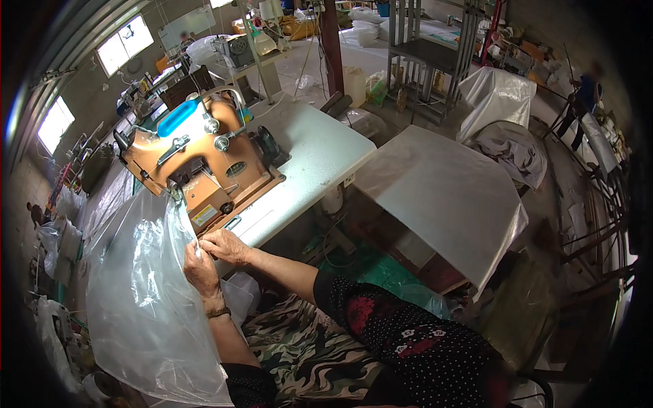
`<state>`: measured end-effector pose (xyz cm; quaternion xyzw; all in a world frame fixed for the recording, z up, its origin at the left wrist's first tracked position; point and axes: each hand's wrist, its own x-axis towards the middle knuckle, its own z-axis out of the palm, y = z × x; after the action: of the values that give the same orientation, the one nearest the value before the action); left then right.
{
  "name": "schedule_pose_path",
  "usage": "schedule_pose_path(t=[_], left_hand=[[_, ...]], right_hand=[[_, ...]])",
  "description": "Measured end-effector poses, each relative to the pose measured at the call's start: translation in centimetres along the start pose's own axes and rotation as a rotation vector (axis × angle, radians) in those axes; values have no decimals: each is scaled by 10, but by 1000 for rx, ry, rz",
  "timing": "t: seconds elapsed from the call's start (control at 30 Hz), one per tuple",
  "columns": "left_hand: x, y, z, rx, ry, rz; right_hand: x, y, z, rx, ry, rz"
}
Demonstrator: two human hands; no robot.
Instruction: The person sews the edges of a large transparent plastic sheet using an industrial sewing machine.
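Observation:
A large sheet of clear plastic film [139, 306], perhaps a bag, hangs along the left side of the sewing table. Its upper edge runs up to the needle end of an orange-brown industrial sewing machine [235, 160]. My left hand [201, 270], with a band at the wrist, is closed on the film's edge just in front of the machine. Close beside it, almost touching, my right hand [228, 246] pinches the same edge. The fingertips of both hands partly hide the gripped edge.
The machine stands on a pale sewing table [320, 146]. To the right is a lower board covered in plastic [442, 190]. Green plastic [388, 275] lies below, between the tables. A metal rack [428, 58] stands behind, and a person [585, 98] is at the far right.

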<state>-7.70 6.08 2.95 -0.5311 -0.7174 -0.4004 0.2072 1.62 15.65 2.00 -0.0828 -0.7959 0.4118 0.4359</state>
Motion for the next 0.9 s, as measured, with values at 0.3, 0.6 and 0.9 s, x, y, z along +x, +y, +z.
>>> schedule_pose_path(t=[0.3, 0.6, 0.9], left_hand=[[3, 8, 0, -13, -15, -24], [2, 10, -3, -14, -13, -23], [3, 10, -1, -34, 9, 10]], right_hand=[[1, 11, 6, 1, 80, -59], [2, 8, 4, 19, 25, 0], [1, 7, 4, 63, 26, 50]])
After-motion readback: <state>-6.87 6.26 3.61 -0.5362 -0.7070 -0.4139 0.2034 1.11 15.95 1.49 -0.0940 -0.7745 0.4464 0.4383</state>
